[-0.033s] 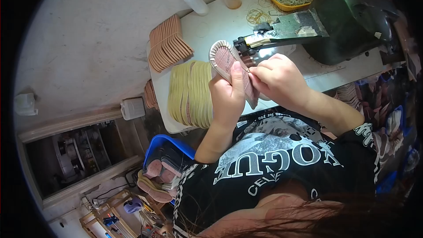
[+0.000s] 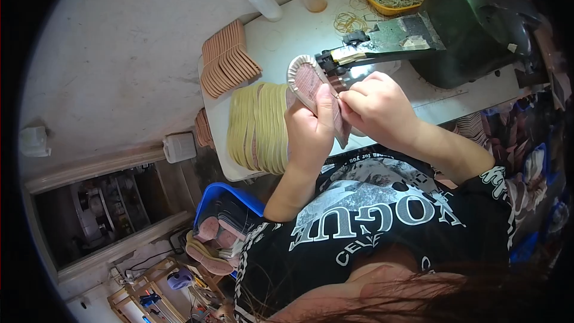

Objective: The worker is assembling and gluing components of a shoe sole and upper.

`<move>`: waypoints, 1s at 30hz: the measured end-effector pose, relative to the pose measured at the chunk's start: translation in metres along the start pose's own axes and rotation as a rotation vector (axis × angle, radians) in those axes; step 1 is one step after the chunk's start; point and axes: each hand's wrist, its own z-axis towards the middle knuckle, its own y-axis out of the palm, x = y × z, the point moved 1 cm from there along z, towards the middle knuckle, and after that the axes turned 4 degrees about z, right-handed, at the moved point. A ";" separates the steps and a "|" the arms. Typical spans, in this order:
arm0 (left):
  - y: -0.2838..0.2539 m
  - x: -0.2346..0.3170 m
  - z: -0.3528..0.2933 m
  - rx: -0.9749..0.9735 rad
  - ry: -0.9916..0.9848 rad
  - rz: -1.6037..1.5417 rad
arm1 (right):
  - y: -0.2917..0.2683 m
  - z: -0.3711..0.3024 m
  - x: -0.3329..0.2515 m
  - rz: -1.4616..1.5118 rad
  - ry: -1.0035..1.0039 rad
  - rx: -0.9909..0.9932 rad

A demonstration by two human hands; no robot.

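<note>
Centre: the left hand point(image 2: 310, 127) covers part of the pink insole point(image 2: 308, 79); detail where the right hand point(image 2: 381, 106) pinches its edge is too small to tell. Upper right: top edge cuts the green machine point(image 2: 463, 30).

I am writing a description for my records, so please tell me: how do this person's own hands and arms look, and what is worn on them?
The left hand and right hand are ungloved. Both forearms are bare, below short black sleeves with white printed markings.
</note>
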 end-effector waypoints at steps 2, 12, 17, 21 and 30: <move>0.002 0.002 0.000 0.010 0.036 0.045 | -0.003 0.004 0.000 -0.103 -0.043 -0.061; 0.005 -0.022 0.020 -0.024 -0.141 -0.461 | 0.009 -0.020 0.022 0.697 0.364 0.228; 0.014 -0.038 0.043 0.051 -0.198 -0.570 | 0.039 -0.078 0.026 1.547 0.994 -0.179; 0.028 -0.088 0.071 0.225 -0.089 -0.116 | 0.031 -0.081 0.007 1.411 0.839 -0.044; 0.056 -0.097 0.117 0.104 -0.070 0.325 | 0.026 -0.058 0.043 1.302 0.844 0.112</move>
